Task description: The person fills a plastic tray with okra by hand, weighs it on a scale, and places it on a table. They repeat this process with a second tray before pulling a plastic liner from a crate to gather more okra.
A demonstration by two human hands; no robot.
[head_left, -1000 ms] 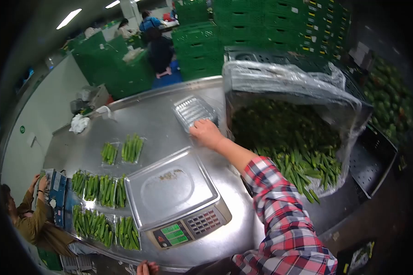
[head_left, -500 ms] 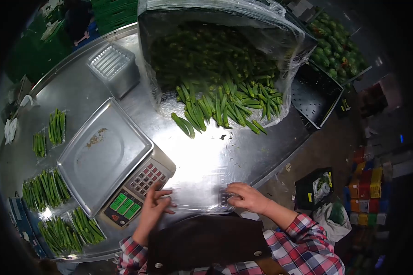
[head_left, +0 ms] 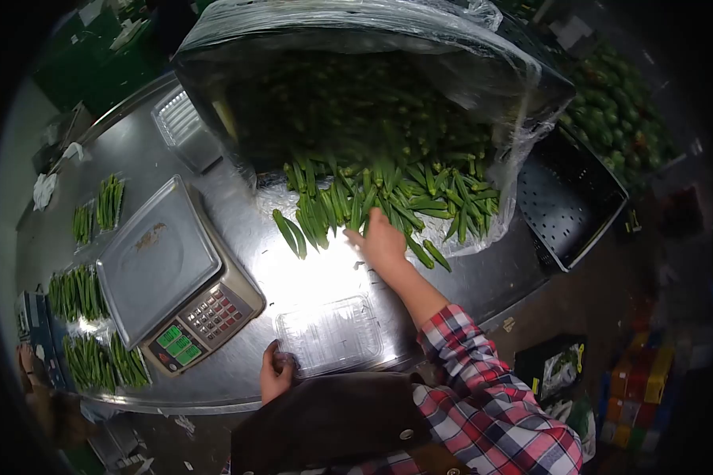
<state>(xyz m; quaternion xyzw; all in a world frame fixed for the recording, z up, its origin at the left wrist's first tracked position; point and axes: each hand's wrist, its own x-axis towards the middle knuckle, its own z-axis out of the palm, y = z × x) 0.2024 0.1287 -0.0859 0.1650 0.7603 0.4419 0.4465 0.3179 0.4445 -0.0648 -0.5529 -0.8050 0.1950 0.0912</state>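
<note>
My right hand (head_left: 382, 241) reaches to the front of a loose okra pile (head_left: 404, 194), thumb and forefinger apart at the pods; the other fingers are partly hidden. My left hand (head_left: 276, 372) is beside the near left corner of a clear plastic tray (head_left: 329, 332), fingers half curled and apart from the thumb, with nothing visible in them. No okra shows in the tray, which lies flat on the metal table (head_left: 238, 376). The okra spills from a plastic-lined container (head_left: 531, 87) lying with its mouth toward me.
A digital scale (head_left: 162, 253) with a lit green display stands at left. Beyond it are several okra packs (head_left: 78, 293) and a stack of clear trays (head_left: 186, 127). A black perforated crate (head_left: 570, 198) sits at right. Another person's hand (head_left: 28, 358) shows at far left.
My right hand has left the tray's right side and moved forward to the okra. My left hand has come down to the tray's near left corner. The camera view has shifted.
</note>
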